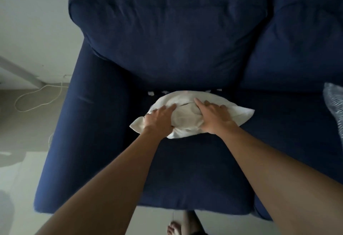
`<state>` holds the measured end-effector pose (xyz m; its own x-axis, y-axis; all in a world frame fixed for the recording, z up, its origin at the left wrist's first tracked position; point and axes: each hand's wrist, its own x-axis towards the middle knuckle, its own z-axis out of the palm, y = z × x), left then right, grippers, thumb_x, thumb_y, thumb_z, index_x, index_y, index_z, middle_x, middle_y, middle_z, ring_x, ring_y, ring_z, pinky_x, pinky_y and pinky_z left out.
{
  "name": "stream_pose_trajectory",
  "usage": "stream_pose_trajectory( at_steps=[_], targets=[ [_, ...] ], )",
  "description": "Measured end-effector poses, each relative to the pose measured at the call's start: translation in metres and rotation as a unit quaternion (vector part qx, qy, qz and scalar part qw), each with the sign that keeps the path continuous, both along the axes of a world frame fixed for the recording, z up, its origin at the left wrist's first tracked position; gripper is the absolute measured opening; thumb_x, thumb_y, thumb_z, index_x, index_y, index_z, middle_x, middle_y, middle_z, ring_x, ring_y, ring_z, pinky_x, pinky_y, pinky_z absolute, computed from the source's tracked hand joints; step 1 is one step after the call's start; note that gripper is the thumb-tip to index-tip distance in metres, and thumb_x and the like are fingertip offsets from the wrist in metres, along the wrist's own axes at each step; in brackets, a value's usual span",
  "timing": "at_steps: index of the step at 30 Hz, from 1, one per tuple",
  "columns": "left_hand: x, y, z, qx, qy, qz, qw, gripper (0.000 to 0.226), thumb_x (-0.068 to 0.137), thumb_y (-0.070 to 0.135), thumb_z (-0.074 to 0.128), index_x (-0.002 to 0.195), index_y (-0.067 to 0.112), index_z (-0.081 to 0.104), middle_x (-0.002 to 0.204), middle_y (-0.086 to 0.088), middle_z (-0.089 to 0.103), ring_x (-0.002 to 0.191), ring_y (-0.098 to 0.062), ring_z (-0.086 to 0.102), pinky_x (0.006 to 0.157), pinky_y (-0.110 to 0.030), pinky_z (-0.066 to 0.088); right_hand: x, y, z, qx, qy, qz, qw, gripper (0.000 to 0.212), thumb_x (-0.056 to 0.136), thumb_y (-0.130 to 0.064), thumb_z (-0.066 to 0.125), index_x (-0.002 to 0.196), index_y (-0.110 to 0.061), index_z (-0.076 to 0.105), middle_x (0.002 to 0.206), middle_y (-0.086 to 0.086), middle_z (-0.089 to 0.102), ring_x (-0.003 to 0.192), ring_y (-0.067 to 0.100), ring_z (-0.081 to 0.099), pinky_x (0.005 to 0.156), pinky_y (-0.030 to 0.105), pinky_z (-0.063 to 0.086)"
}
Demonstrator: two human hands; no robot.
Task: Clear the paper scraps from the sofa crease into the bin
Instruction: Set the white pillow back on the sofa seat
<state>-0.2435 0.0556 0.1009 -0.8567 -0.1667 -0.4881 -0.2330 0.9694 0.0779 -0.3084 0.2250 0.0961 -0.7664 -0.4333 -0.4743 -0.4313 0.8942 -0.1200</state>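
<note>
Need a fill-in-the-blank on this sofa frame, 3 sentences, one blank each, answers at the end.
1. Both the left hand and the right hand rest on a white fabric ____ lying on the seat.
2. The small white paper scraps lie in the crease between the seat and the back cushion of the soft ____-coloured fabric sofa.
3. A thin pale cord loops on the floor to the ____ of the sofa in the picture.

Missing words: pillow; navy blue; left
</note>
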Motion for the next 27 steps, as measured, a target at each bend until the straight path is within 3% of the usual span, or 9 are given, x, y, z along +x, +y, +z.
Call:
stream_pose_trajectory(
  at_steps=[3,7,11,14,23,27],
  targets=[
    [0.049,0.017,-0.004,-0.017,0.024,0.018,0.999,0.074,0.090,0.016,0.058,0.148,0.044,0.022,0.129,0.005,0.058,0.112,-0.026,0.060,0.082,-0.039,0.050,0.048,0.009,-0.005,-0.004,0.014,-0.007,1.000,0.072,0.082,-0.022,0.068,0.142,-0.031,0.029,0.128,0.004,0.056,0.111,0.030,0.058,0.098,0.047,0.039],
    [0.103,0.031,-0.008,-0.018,0.021,0.019,0.999,0.073,0.091,0.012,0.057,0.147,0.044,0.023,0.129,0.003,0.060,0.111,-0.027,0.062,0.084,-0.039,0.052,0.105,0.021,-0.007,-0.023,-0.009,-0.032,0.999,0.065,0.082,-0.008,0.062,0.137,-0.031,0.038,0.119,0.004,0.062,0.108,0.030,0.060,0.096,0.046,0.040],
    [0.139,0.035,-0.013,0.049,-0.090,0.020,0.994,0.071,0.091,0.026,0.057,0.150,0.039,0.019,0.146,0.003,0.044,0.130,-0.027,0.048,0.103,-0.041,0.043,0.140,0.037,-0.004,-0.011,-0.148,-0.051,0.988,0.073,0.078,-0.017,0.070,0.141,-0.025,0.033,0.134,0.006,0.050,0.120,0.031,0.053,0.099,0.043,0.040],
    [0.155,0.040,-0.016,0.065,-0.127,0.032,0.989,0.068,0.093,0.035,0.054,0.152,0.032,0.018,0.151,-0.001,0.039,0.136,-0.024,0.041,0.106,-0.039,0.038,0.150,0.047,-0.003,-0.019,-0.175,-0.063,0.982,0.065,0.079,-0.029,0.068,0.136,-0.019,0.038,0.129,0.006,0.050,0.114,0.029,0.055,0.091,0.038,0.042],
    [0.112,0.039,0.010,0.057,0.031,0.058,0.996,0.048,0.097,0.038,0.045,0.140,0.017,0.042,0.139,-0.005,0.048,0.131,-0.024,0.044,0.099,-0.040,0.042,0.115,0.030,0.008,-0.087,-0.077,-0.091,0.989,0.075,0.089,-0.048,0.055,0.147,-0.012,0.023,0.155,0.011,0.025,0.140,0.030,0.031,0.109,0.047,0.032],
    [0.077,0.030,0.019,0.045,0.090,0.053,0.994,0.051,0.097,0.040,0.046,0.142,0.017,0.043,0.146,-0.006,0.043,0.142,-0.022,0.032,0.112,-0.038,0.031,0.087,0.012,0.021,-0.120,-0.048,-0.093,0.987,0.069,0.091,-0.045,0.053,0.145,-0.009,0.028,0.154,0.008,0.030,0.139,0.028,0.035,0.106,0.047,0.036]
  ],
)
